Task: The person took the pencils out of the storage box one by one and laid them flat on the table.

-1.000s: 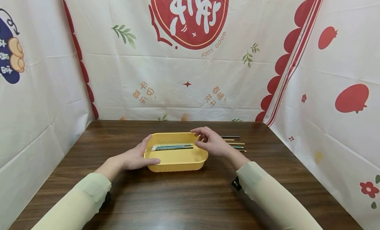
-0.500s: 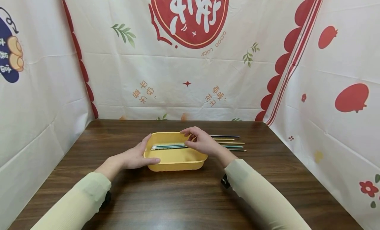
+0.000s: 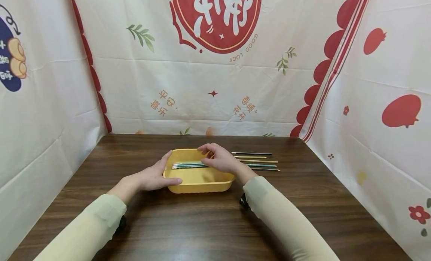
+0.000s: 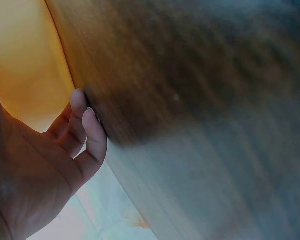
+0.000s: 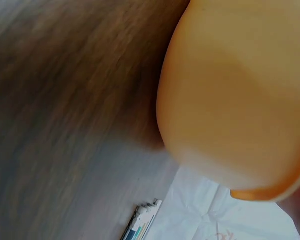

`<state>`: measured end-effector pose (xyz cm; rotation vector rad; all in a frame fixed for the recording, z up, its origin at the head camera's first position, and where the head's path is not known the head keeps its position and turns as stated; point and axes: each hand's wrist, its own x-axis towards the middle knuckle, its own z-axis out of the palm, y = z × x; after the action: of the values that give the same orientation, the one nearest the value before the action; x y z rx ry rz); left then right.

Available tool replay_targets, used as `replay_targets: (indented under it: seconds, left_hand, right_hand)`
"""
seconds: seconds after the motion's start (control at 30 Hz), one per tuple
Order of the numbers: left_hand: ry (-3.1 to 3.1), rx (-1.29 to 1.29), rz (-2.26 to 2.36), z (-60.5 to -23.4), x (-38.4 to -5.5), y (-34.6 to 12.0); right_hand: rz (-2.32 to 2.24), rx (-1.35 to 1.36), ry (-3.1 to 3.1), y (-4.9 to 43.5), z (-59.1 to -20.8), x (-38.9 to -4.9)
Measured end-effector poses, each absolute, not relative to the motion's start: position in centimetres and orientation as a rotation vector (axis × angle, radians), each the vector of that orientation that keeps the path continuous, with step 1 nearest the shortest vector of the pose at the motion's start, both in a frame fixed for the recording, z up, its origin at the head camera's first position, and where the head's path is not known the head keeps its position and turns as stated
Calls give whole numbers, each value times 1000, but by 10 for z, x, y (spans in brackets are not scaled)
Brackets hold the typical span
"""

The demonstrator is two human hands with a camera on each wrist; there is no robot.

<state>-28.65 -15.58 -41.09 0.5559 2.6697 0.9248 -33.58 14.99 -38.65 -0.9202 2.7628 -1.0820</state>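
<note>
A yellow plastic tray (image 3: 202,187) stands on the table, with several pencils (image 3: 188,165) lying lengthwise in it. My left hand (image 3: 153,176) holds the tray's left end, thumb over the near rim and fingers along the outer side. In the left wrist view, the fingers (image 4: 92,140) bend beside the yellow wall. Above the tray's right half is my right hand (image 3: 219,159), loosely bent, with nothing visible between thumb and fingers. It hides the right ends of the pencils inside. The right wrist view shows mostly the tray's outer wall (image 5: 225,110).
Several more pencils (image 3: 264,165) lie side by side on the table to the right of the tray. Their ends (image 5: 145,217) show in the right wrist view. The dark wooden table (image 3: 188,227) is bordered by white printed cloth (image 3: 188,77) at the back and sides.
My right hand has moved left, from the tray's right rim to over the pencils inside, uncovering more of the pencils on the table. My left hand and the tray have stayed put.
</note>
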Motion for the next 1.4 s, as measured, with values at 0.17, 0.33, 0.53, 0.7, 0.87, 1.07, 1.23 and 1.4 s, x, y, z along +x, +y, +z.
replay_targets:
  seconds: [0.17,0.33,0.53,0.7,0.87,1.07,1.23,1.4]
  left_hand:
    - [2667,569,937,-409,-287,-155]
    - [2667,552,922,-410,-286,-154]
    - [2661,543,910,-413,-286,-152]
    - [2672,563,901,-412,-287,-152]
    - [2682,568,905,-412,-288,-152]
    - [2686,567,905,-412,-288,-153]
    - [2680,566,910,-412,-287,-153]
    - [2678,563,927,-412,-286,-153]
  right_hand:
    - [-1094,-896,2775,146,-388,-341]
    - [-1112,-901,2764,143,-394,-346]
    - [-1120,-872,2731,141,-403,-348]
    - [-1139,-838,2726,141,-408,-350]
    - [-1129,-835,2706,140,-411,-350]
    - [-1103,-889,2680,138,-412,-349]
    - [-1051,-927,2659,138,-411,-347]
    - [-999,-890,2657,137,-411,-346]
